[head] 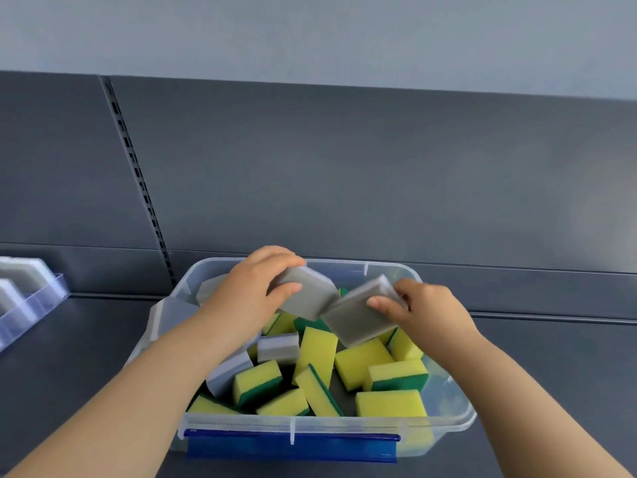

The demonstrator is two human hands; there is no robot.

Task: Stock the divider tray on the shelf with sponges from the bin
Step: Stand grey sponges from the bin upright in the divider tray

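- Left hand (255, 288): the fingers (286, 258) curl over the far edge of a grey sponge (308, 294) and the thumb presses its near edge, so the hand grips it.
- Right hand (427, 308): the thumb lies on the top face of a second grey sponge (358, 319) and the fingers wrap its far side, a firm pinch.
- Both held sponges are tilted and lifted above the far half of the bin (458, 419). Their inner corners meet in the view, but whether they touch I cannot tell.
- Loose sponges fill the clear bin below: yellow-green ones (389, 403) across the middle and right, and a few grey ones (278, 348) toward its left side.
- A blue latch (293, 446) hangs on the bin's near wall.
- The bin sits on the dark shelf (69, 357), at the middle of its near part.
- The tray (31, 298) stands at the shelf's left edge, well apart from the bin, with pale sponges upright between its dividers.
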